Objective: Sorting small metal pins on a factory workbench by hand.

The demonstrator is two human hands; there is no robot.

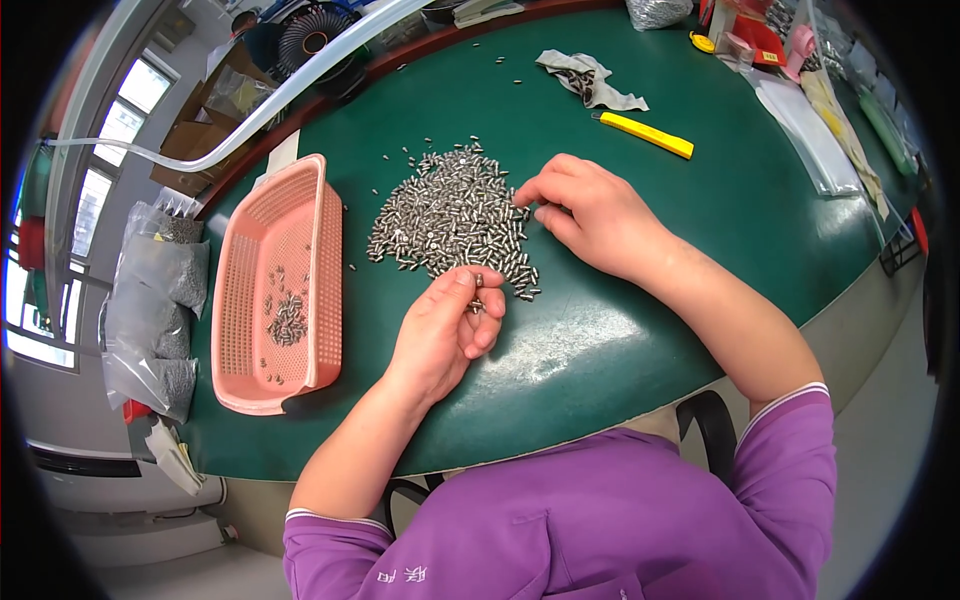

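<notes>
A heap of small silver metal pins [450,215] lies in the middle of the green table [620,330]. My left hand [445,325] rests at the heap's near edge, thumb and fingers closed on a few pins [477,288]. My right hand [585,210] sits at the heap's right side, its fingertips pinched together at the pins' edge; what they grip is too small to tell. To the left stands a pink plastic basket [245,290] with a small cluster of pins [287,320] inside.
A yellow utility knife [648,133] and a crumpled white cloth [590,82] lie at the back. Clear plastic bags [815,135] are at the right edge, grey filled bags [155,310] hang off the left. A fan [310,35] stands far back.
</notes>
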